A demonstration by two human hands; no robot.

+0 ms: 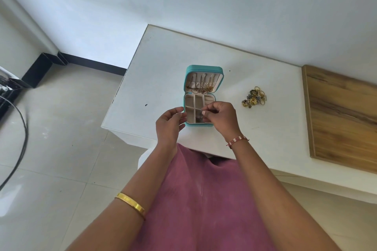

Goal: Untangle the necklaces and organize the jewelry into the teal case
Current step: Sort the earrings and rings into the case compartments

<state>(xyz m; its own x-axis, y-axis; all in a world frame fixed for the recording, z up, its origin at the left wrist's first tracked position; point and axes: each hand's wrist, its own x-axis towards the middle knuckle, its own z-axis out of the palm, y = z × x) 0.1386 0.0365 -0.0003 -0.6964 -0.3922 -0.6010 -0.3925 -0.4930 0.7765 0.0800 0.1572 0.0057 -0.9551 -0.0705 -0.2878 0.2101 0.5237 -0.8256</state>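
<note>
The teal case point(204, 67) lies open on the white table point(163, 67), its lid back with several gold necklaces point(204, 86) hanging inside. Its base has beige compartments, and a small silvery piece point(199, 117) lies in a near one. My right hand point(220, 115) hovers over the base's right side and pinches something thin between thumb and forefinger; what it is cannot be made out. At the base's left edge, my left hand point(170, 122) has its fingertips pinched together on a small item, too small to identify. A pile of rings and earrings point(254, 97) lies to the right.
A wooden board point(342, 116) lies on the table's right side. The wall runs just behind the table. Tiled floor and black cables point(20, 128) are to the left. My lap in pink cloth sits below the table's near edge.
</note>
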